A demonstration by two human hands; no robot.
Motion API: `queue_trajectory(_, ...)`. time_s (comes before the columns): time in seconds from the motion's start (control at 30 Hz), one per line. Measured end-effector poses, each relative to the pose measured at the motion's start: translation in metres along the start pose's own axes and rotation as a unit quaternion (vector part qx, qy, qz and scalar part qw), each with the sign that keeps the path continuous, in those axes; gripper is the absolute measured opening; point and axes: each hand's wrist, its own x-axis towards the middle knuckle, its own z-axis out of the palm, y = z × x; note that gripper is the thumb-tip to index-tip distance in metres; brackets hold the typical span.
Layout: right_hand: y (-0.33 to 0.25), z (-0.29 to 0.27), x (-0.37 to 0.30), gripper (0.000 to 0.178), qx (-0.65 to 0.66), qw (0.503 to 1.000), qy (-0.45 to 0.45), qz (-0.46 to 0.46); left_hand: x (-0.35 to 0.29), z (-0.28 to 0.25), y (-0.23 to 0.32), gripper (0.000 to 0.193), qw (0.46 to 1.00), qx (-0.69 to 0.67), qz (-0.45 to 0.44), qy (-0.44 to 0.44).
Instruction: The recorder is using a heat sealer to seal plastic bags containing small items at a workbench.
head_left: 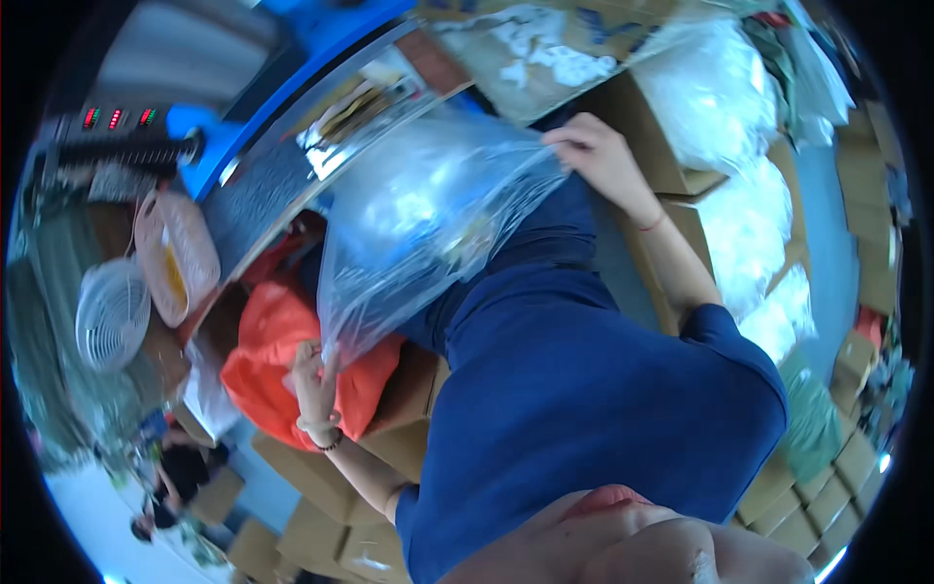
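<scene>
A large clear plastic bag (418,219) is stretched out in front of my body, over my lap and the edge of the worktable. My right hand (595,156) pinches its far right corner between thumb and fingers. Lower on the left, my left hand (313,382) grips the bag's near left corner, with fingers closed. The film is see-through and shiny; whether anything lies inside it, I cannot tell. An orange-red bag (268,336) sits just behind and beside my left hand.
A blue-framed machine (282,102) stands at the far left beside the worktable (248,195). Pink (178,258) and white (114,313) plastic baskets are at left. Cardboard boxes (671,263) with filled clear bags (715,97) line the right. Another person (180,477) is at lower left.
</scene>
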Motion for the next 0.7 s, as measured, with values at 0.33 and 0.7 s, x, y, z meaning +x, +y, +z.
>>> queue_trajectory(0.33,-0.044,0.071,0.016,0.015,-0.013,0.965,-0.21,-0.159,0.142,0.105,0.137,0.04,0.92,-0.328,0.214,0.004)
queue_trajectory(0.7,-0.055,0.096,0.032,0.019,-0.015,0.979,-0.074,-0.189,0.161,0.137,0.146,0.018,0.921,-0.199,0.321,0.095)
